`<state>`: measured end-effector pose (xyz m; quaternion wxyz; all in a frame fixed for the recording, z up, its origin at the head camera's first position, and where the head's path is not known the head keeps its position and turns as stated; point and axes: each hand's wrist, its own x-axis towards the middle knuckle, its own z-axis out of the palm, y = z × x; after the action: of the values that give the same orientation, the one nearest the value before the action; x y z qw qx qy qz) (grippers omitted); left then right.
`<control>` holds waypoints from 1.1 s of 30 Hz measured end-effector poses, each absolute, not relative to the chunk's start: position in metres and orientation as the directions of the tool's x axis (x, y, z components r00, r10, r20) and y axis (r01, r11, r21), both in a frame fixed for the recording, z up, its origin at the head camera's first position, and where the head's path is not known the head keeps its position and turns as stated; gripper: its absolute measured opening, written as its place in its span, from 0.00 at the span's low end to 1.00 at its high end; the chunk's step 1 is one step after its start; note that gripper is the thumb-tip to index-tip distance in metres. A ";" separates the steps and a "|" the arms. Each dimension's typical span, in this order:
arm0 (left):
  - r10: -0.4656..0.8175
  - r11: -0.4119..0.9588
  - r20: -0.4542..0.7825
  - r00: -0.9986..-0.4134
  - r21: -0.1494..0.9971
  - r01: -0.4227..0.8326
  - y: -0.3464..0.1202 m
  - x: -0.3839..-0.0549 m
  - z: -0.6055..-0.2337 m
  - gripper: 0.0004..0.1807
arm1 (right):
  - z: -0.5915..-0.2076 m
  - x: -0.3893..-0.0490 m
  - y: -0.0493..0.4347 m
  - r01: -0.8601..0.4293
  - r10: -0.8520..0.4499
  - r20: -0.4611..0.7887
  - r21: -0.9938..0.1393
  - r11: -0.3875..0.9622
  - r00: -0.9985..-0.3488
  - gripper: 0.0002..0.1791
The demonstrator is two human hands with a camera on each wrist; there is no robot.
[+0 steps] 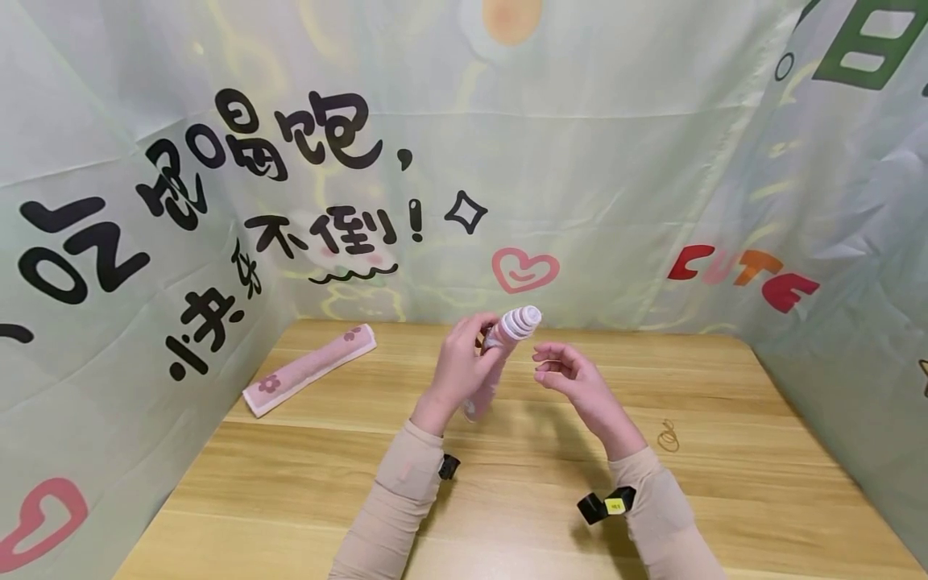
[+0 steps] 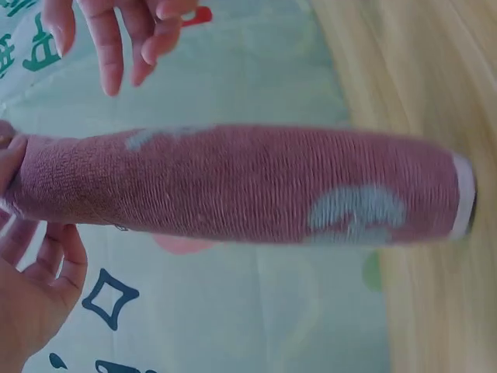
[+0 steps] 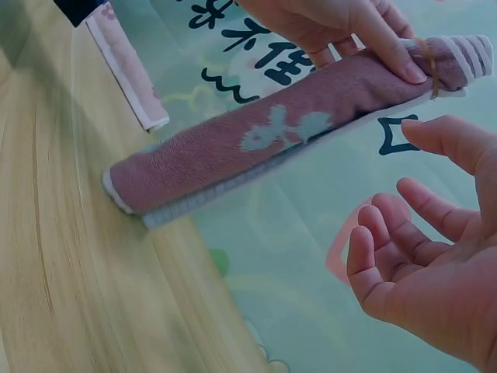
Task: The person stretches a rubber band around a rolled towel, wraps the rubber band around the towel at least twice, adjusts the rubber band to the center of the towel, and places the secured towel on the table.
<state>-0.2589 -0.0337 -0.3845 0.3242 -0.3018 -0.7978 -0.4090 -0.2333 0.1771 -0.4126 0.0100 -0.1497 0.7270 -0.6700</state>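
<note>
My left hand (image 1: 457, 366) grips a rolled pink towel (image 3: 210, 163) near its upper end and holds it at a slant, lower end toward the table. Pale flower shapes mark the towel, and its spiral-rolled end (image 1: 524, 321) shows white edges. A thin tan rubber band (image 3: 432, 68) circles the roll just past the left fingertips in the right wrist view. To the right of the roll, apart from it, my right hand (image 1: 580, 391) hovers with loosely bent fingers and nothing in them.
Another pink towel (image 1: 312, 368), with white edges and darker flowers, lies at the table's back left. Several loose rubber bands (image 1: 668, 436) lie to the right on the wooden table (image 1: 725, 515). Printed cloth (image 1: 616, 185) encloses the table's back and sides.
</note>
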 end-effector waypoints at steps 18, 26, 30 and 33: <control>0.014 -0.046 0.362 -0.932 0.931 0.361 -0.005 -0.262 -0.397 0.22 | -0.418 -0.235 0.171 -0.325 -0.154 0.286 -0.847 0.421 -0.946 0.31; 0.098 -0.197 0.236 -0.967 0.957 0.214 0.000 -0.269 -0.412 0.23 | -0.426 -0.237 0.171 -0.342 -0.093 0.353 -0.755 0.559 -0.931 0.24; 0.166 -0.113 0.186 -0.968 0.979 0.169 -0.004 -0.280 -0.423 0.25 | -0.433 -0.241 0.177 -0.341 -0.078 0.372 -0.722 0.602 -0.925 0.21; 0.227 0.014 0.161 -0.961 0.986 0.168 -0.011 -0.285 -0.428 0.24 | -0.438 -0.244 0.183 -0.338 -0.069 0.385 -0.694 0.636 -0.920 0.19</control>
<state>-0.2854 -0.0113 -0.4283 -0.0213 -0.1387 -0.7117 -0.6883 -0.2443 0.1826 -0.4385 -0.1639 -0.1143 0.8894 -0.4111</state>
